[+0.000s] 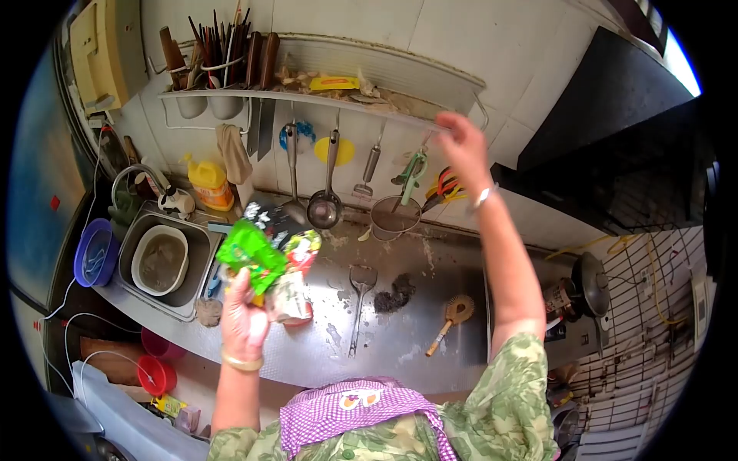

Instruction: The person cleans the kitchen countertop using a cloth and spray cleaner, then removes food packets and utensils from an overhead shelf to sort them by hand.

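Note:
My left hand (247, 323) is closed around several crumpled packets, among them a green packet (250, 252), a black one with white print (270, 223) and a red and white one (296, 296), above the left part of the steel counter. My right hand (461, 138) is raised at the right end of the wall shelf (307, 96); it is blurred, and whether its fingers hold anything does not show. Below it hang green scissors (415, 173) and red-orange handled scissors (446, 186). On the shelf lie a yellow packet (334, 82) and small loose bits.
A metal spatula (358, 300), dark scourer (394, 295) and brush (452, 321) lie on the counter (400, 353). Ladles and a strainer (395, 219) hang behind. The sink (192, 284) with a white basin (160, 261) is left; a black hood (607, 115) juts out upper right.

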Action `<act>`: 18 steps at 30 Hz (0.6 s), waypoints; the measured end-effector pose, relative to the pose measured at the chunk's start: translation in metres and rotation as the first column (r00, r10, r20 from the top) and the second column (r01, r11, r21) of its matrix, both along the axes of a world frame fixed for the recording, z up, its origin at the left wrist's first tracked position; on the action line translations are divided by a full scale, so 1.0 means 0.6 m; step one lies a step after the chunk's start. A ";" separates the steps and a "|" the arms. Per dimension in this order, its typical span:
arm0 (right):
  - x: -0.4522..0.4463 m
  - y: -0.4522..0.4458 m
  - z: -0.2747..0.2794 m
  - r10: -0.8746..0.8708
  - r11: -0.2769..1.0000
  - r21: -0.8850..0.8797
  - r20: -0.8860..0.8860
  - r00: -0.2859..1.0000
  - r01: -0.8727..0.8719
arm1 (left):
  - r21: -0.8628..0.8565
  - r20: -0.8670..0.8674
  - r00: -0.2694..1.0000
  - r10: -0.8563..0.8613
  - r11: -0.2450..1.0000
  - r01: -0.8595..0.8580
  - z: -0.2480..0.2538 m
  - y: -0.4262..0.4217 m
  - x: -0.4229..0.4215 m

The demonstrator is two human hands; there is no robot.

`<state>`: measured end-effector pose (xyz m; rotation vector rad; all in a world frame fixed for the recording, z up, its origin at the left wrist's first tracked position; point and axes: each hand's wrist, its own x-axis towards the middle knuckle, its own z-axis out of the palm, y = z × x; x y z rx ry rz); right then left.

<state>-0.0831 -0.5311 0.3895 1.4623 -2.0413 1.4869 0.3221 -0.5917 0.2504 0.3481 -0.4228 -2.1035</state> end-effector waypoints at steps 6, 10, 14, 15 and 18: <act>-0.154 -0.072 0.071 -0.087 0.789 0.538 -0.378 0.922 0.295 | 0.018 0.108 0.974 0.199 0.979 -0.202 -0.043 -0.037 0.123; -0.150 -0.109 0.084 -0.043 0.696 0.654 -0.376 0.926 0.298 | 0.087 0.132 0.965 0.227 0.967 -0.239 -0.060 -0.031 0.161; -0.173 -0.123 0.077 -0.059 0.695 0.637 -0.411 0.910 0.333 | 0.100 0.147 0.957 0.250 0.959 -0.266 -0.088 -0.036 0.173; -0.177 -0.126 0.074 -0.077 0.702 0.634 -0.386 0.919 0.325 | 0.104 0.150 0.957 0.248 0.959 -0.265 -0.088 -0.037 0.173; -0.186 -0.146 0.074 -0.119 0.730 0.543 -0.497 0.860 0.415 | 0.115 0.144 0.962 0.231 0.962 -0.248 -0.087 -0.036 0.160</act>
